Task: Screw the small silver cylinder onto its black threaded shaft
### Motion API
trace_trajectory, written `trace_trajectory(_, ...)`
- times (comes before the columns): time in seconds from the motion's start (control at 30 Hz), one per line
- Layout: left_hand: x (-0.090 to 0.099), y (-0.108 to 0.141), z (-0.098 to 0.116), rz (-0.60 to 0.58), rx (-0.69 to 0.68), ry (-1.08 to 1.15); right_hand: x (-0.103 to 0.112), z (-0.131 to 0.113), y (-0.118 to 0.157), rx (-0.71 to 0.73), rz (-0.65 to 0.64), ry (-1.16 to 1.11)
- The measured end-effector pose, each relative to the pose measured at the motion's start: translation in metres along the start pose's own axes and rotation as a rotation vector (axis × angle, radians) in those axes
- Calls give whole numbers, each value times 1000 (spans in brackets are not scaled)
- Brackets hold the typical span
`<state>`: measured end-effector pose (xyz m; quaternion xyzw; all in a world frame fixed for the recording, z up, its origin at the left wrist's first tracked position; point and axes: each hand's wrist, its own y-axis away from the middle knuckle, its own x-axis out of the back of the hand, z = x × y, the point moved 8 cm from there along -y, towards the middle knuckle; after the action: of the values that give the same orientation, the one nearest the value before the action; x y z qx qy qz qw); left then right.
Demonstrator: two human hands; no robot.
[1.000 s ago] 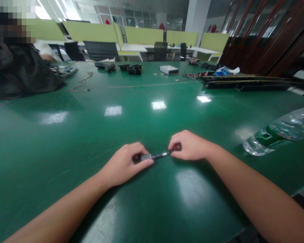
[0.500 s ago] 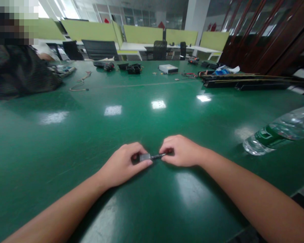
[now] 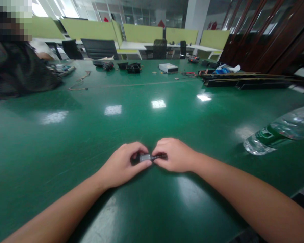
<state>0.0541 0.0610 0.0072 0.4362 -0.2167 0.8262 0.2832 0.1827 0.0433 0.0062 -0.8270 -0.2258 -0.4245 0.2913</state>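
Note:
Low over the green tabletop, my left hand (image 3: pixel 125 164) is closed on a small grey piece (image 3: pixel 145 157), held between thumb and fingers. A thin dark rod (image 3: pixel 154 157) lies in line with the grey piece, on its right. My right hand (image 3: pixel 174 154) pinches this rod between thumb and forefinger, and its far end is partly hidden in the palm. The fingertips of both hands are close together. Whether the rod and the grey piece are joined, I cannot tell.
On the right a clear plastic bottle (image 3: pixel 271 136) with a green label lies on its side. Along the far side are a white box (image 3: pixel 168 68), black parts (image 3: pixel 133 68), a thin cable (image 3: pixel 80 82) and long black strips (image 3: pixel 243 82). A person (image 3: pixel 17 71) sits at the left.
My right hand has slid left along the rod, closer to the left hand, so less of the rod shows between them. The left hand stays in place.

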Motion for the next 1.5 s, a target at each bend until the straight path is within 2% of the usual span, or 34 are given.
trace_trajectory(0.6,0,-1,1,-3,-12,11,-1,-2,0,34,-18,5)
trace_trajectory(1.13,1,-1,2,-3,-7,6,4,1,3,-2,-68,10)
trace_trajectory(1.5,0,0,1,-17,-18,11,8,7,7,-27,-57,-27)
